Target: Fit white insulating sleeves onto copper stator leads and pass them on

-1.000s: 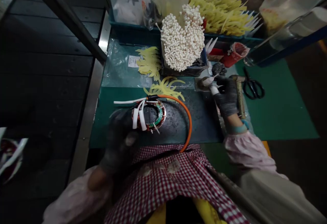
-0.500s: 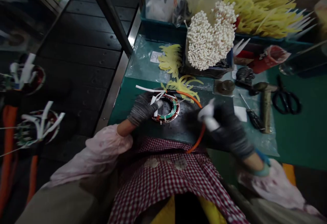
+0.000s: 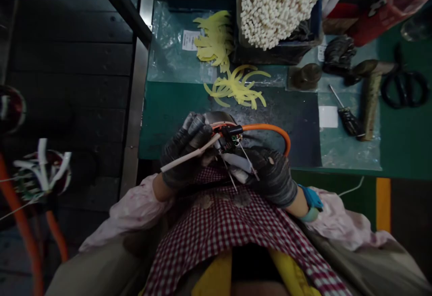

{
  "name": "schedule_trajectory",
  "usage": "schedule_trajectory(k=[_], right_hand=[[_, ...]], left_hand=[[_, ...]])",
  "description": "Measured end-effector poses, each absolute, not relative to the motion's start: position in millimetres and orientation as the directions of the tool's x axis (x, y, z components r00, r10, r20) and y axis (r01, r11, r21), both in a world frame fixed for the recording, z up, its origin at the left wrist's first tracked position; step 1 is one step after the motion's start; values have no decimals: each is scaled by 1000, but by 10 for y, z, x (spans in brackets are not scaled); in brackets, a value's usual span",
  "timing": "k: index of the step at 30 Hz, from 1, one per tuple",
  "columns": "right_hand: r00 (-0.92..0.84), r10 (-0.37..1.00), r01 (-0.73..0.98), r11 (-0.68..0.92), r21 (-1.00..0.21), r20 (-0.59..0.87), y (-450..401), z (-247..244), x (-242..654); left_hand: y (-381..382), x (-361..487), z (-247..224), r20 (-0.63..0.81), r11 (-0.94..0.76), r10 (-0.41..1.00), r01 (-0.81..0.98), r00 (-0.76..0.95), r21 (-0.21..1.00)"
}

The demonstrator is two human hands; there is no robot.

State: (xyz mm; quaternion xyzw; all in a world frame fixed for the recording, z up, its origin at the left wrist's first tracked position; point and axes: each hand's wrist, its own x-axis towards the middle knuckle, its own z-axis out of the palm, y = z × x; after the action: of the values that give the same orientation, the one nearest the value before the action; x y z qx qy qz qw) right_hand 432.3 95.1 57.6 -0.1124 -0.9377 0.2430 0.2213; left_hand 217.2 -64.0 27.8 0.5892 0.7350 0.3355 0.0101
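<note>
My left hand, in a dark grey glove, grips a motor stator by its left side. The ring is tipped up on edge above my lap, at the table's front edge. An orange cable with a black sleeve end joins it and loops to the right. One white sleeved lead sticks out to the lower left. My right hand, gloved with white-covered fingertips, is closed close against the stator's near side. Thin white strands hang beside its fingers; what it pinches is hidden.
Yellow curved strips lie behind the stator. A box of white sticks stands farther back. To the right are a screwdriver, a hammer and black scissors. Another stator with an orange cable sits at the left.
The stator was lying flat on the table and is now tipped up, nearer my body. My right hand has come in from the right to the stator. The view has shifted downward.
</note>
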Motion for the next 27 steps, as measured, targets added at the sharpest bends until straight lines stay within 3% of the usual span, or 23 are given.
schedule_trajectory(k=[4, 7, 11, 15, 18, 23, 27], right_hand=[[-874, 378, 159, 816, -556, 305, 949, 612, 4293], [-892, 359, 158, 818, -554, 276, 968, 619, 4292], [-872, 384, 143, 793, -592, 304, 987, 626, 4301], [-812, 511, 247, 738, -628, 281, 1037, 587, 4399], [-756, 603, 379, 721, -580, 256, 1122, 578, 4481], [-770, 569, 415, 790, -452, 288, 1239, 650, 4460], [-765, 603, 414, 729, -545, 225, 1303, 711, 4428]], left_hand=[[-622, 2164, 394, 546, -44, 817, 924, -185, 380], [-613, 2155, 459, 558, -96, 819, 925, -136, 367], [-560, 2157, 545, 536, -60, 841, 974, -67, 217], [-353, 2184, 731, 443, -26, 895, 989, -43, 148], [-109, 2195, 898, 370, -34, 929, 992, -13, 121], [311, 2199, 1088, 179, -62, 984, 978, 26, 201], [587, 2249, 1215, 7, 49, 999, 972, -52, 229]])
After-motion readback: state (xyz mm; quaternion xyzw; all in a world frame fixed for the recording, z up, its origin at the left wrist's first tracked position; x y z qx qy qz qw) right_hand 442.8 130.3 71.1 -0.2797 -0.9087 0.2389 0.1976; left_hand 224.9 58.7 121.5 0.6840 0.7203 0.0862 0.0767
